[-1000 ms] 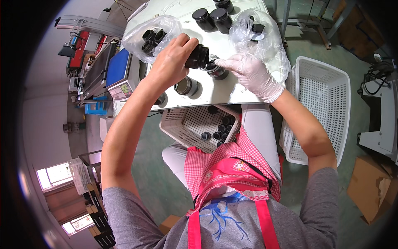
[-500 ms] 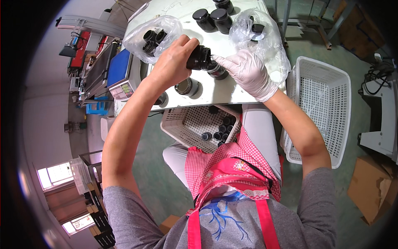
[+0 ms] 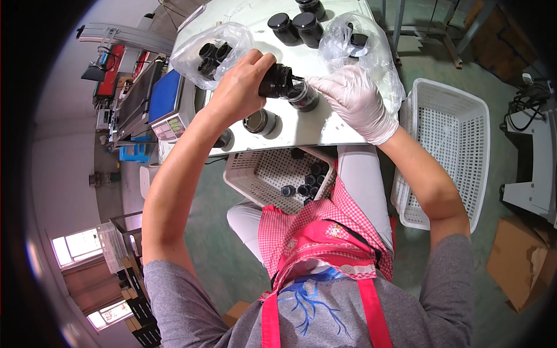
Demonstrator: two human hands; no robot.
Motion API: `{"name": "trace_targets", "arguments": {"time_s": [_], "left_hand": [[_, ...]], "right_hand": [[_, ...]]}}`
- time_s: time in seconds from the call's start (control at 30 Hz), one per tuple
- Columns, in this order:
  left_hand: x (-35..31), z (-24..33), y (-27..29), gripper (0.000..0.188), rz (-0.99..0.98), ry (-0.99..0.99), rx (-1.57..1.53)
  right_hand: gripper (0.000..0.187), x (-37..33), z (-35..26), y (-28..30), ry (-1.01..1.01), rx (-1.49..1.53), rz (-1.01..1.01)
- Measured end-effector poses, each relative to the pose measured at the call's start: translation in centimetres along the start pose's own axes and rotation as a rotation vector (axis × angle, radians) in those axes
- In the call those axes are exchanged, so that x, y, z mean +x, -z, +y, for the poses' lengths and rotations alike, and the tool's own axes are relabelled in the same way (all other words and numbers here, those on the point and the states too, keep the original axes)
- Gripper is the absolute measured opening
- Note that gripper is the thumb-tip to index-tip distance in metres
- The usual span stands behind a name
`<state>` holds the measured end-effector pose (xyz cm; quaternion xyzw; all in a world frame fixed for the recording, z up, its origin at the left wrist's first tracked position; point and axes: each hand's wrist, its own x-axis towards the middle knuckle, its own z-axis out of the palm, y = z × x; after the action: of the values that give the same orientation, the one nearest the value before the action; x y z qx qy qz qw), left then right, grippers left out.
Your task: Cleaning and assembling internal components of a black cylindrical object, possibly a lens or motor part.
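Observation:
My bare left hand [image 3: 241, 84] is closed around a small dark jar [image 3: 271, 81], tilted on its side with its mouth to the right. Just below that mouth a clear-walled jar with dark contents [image 3: 304, 103] stands upright on the white table [image 3: 301, 134]. At the mouths of both jars, my right hand [image 3: 361, 105] in a white glove has its fingers pinched together; what they hold, if anything, is too small to make out. Nearer me stands an uncovered jar [image 3: 259, 122], with another dark jar [image 3: 224, 139] partly hidden by my left forearm.
Several lidded black jars [image 3: 283, 29] stand at the table's far side. Clear plastic bags [image 3: 241, 37] [image 3: 333, 43] hold dark jars on both sides. A white basket [image 3: 243, 181] with small dark pieces is below the near edge; a larger white basket [image 3: 484, 122] stands right.
My right hand has drawn slightly to the right, away from the jar mouths, and its fingers have bunched closer. My left hand still holds the tilted jar almost in place.

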<state>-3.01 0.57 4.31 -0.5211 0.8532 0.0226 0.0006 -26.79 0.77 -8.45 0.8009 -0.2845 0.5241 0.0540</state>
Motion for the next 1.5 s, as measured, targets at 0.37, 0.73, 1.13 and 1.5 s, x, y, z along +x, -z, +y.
{"name": "trace_targets", "arguments": {"time_s": [0.37,0.73,1.13,1.5], "left_hand": [[-0.2,-0.4,0.2,0.065,0.022,0.001,-0.003],[-0.3,-0.6,-0.3,0.064,0.049,-0.059,0.036],[-0.3,-0.4,0.3,0.068,0.05,-0.05,0.019],[0.0,0.5,0.0,0.066,0.043,-0.088,0.106]], "right_hand": [[0.035,-1.4,-1.3,0.7,-0.394,0.322,-0.021],[0.036,-2.1,-1.0,0.9,-0.356,0.312,-0.065],[0.035,-2.6,-0.7,0.8,-0.194,0.125,-0.125],[0.032,-0.6,0.0,-1.6,-0.064,0.008,-0.008]]}}
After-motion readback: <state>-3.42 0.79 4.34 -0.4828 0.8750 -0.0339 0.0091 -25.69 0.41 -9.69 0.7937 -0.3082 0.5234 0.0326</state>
